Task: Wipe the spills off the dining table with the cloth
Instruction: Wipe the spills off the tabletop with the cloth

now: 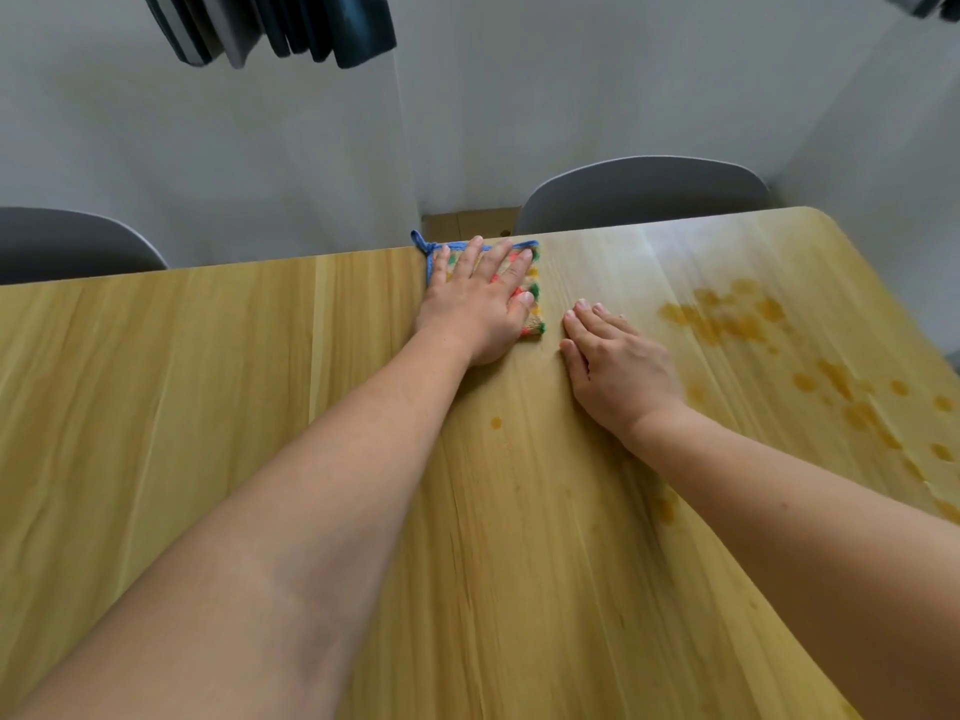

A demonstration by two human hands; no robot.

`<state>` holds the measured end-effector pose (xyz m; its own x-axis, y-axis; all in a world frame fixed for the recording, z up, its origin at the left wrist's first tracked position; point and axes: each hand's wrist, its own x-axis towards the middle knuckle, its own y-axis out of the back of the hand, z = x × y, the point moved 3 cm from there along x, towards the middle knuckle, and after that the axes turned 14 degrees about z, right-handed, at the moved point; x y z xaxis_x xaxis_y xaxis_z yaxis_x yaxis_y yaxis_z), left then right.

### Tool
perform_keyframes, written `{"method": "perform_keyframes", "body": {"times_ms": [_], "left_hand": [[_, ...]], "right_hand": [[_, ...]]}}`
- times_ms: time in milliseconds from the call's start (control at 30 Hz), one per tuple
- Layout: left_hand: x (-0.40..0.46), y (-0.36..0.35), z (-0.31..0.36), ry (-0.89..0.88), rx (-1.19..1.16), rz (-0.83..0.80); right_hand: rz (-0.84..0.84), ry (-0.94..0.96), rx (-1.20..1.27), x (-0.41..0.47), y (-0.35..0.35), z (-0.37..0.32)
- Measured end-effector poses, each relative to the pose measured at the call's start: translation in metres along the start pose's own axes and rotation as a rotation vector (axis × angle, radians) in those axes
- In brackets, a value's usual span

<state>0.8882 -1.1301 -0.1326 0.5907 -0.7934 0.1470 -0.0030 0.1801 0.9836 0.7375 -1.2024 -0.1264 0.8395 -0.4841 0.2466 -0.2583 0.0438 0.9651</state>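
A small square cloth, multicoloured with a blue hem and loop, lies at the far edge of the wooden dining table. My left hand lies flat on it, fingers spread and straight, covering most of it. My right hand rests palm down on the bare wood just right of the cloth, fingers straight, holding nothing. Amber spills spread in drops and puddles across the right side of the table. One small amber drop sits between my forearms.
Two grey chairs stand behind the far edge, one chair behind the cloth to the right and another chair at the left. A cardboard box shows just past the edge. Dark clothes hang above.
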Motion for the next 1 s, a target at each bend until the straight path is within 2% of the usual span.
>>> {"method": "perform_keyframes", "body": {"times_ms": [233, 367, 500, 867, 1000], "left_hand": [[-0.041, 0.006, 0.017, 0.067, -0.007, -0.042], [-0.117, 0.017, 0.043, 0.089, -0.032, -0.043], [-0.188, 0.022, 0.07, 0.04, 0.03, -0.066], [-0.195, 0.023, 0.077, 0.09, 0.101, -0.05], [-0.196, 0.025, 0.077, 0.099, 0.098, -0.048]], "right_hand": [[-0.058, 0.03, -0.035, 0.004, -0.002, 0.002], [-0.096, 0.061, -0.036, 0.001, 0.002, 0.0], [-0.126, 0.084, -0.015, 0.002, 0.006, 0.001], [-0.337, 0.165, 0.083, -0.008, 0.04, 0.003], [-0.525, 0.351, -0.003, -0.039, 0.056, 0.011]]}}
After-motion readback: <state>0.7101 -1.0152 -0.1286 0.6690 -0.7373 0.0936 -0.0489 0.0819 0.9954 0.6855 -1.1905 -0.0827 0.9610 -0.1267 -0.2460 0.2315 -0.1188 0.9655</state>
